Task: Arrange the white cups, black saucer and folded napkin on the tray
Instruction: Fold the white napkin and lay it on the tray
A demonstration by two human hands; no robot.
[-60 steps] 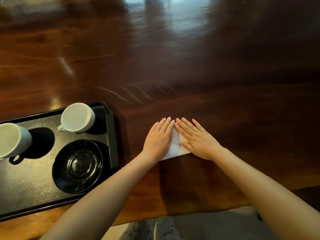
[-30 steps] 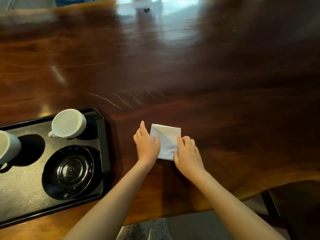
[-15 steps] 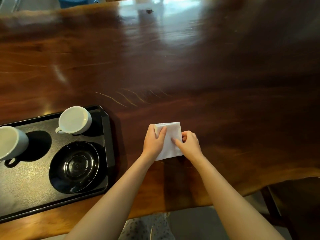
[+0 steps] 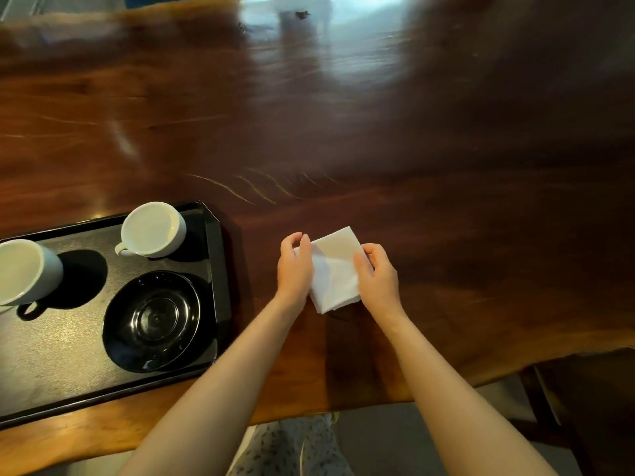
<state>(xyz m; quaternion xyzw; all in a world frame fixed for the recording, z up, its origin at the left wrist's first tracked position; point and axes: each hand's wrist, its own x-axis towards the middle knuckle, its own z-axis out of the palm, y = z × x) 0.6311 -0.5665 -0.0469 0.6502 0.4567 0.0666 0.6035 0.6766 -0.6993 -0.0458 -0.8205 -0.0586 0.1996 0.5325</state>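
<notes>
While both hands work on the wooden table (image 4: 378, 132), one folded napkin (image 4: 338, 269) sits between them, to the right of the tray (image 4: 216, 262); the left hand (image 4: 295, 269) pinches its left edge and the right hand (image 4: 378, 280) pinches its right edge; the napkin seems slightly lifted, but I cannot tell for sure. On the tray stand two white cups, one far (image 4: 153, 230) and one at the left edge (image 4: 25, 271); one black saucer (image 4: 153, 319) lies near.
</notes>
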